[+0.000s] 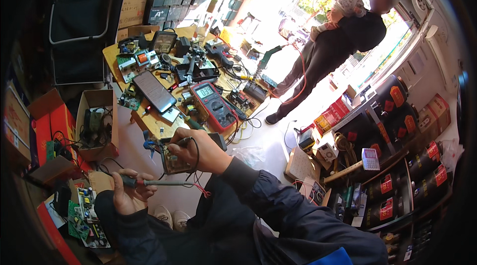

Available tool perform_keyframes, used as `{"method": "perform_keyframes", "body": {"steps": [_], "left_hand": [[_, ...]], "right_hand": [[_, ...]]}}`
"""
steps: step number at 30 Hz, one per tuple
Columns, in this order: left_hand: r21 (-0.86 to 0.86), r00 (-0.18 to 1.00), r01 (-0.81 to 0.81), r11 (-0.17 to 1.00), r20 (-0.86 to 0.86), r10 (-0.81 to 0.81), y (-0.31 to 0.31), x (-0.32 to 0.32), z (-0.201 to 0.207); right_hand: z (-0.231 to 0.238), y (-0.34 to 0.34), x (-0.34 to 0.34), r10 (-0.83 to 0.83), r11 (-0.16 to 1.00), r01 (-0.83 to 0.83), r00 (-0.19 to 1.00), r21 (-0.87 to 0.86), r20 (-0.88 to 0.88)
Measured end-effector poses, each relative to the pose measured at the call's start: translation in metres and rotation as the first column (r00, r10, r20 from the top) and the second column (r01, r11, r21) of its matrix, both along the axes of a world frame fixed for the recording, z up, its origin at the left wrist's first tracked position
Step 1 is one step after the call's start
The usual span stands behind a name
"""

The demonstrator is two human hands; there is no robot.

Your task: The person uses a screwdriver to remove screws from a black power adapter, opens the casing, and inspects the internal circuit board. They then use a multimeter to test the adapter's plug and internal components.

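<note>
My left hand (pixel 131 191) is closed around a dark, rod-shaped tool (pixel 166 183), held level above my lap; thin red wires show at its right end. My right hand (pixel 196 149) pinches a black test probe (pixel 185 140) with a black cable looping down past the wrist. Its fingers are over an open dark housing with a circuit board (pixel 178 164) inside, and the probe's tip is hidden by the hand. Beyond it, on the wooden table, lies a red and grey multimeter (pixel 212 105) with its display lit. A dark-screened phone (pixel 154 92) rests to its left.
Boards, tools and wires crowd the wooden table (pixel 112 61). Open cardboard boxes (pixel 99 151) with cables and circuit boards (pixel 89 215) stand at left. A person (pixel 343 41) holding another stands by the bright doorway. Shelves with black cylinders (pixel 392 96) line the right, near a fly-swatter-like paddle (pixel 370 159).
</note>
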State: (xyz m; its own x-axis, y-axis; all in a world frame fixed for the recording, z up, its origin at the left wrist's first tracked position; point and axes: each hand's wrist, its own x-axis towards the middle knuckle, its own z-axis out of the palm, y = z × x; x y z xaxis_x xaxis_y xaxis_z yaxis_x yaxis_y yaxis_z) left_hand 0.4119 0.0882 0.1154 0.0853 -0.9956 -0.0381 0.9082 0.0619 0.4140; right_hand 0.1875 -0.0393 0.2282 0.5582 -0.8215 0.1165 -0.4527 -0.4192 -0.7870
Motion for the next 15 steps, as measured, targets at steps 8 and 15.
{"method": "perform_keyframes", "body": {"steps": [8, 15], "left_hand": [[-0.033, 0.993, -0.021, 0.999, -0.119, 0.017, -0.005, 0.004, -0.017], [0.048, 0.988, -0.075, 0.996, 0.139, 0.068, 0.0, 0.002, -0.008]], "right_hand": [[-0.001, 0.004, 0.002, -0.015, 1.0, 0.016, 0.998, 0.014, -0.056], [0.01, 0.015, 0.008, -0.002, 0.963, -0.001, 1.0, 0.271, 0.009]]}}
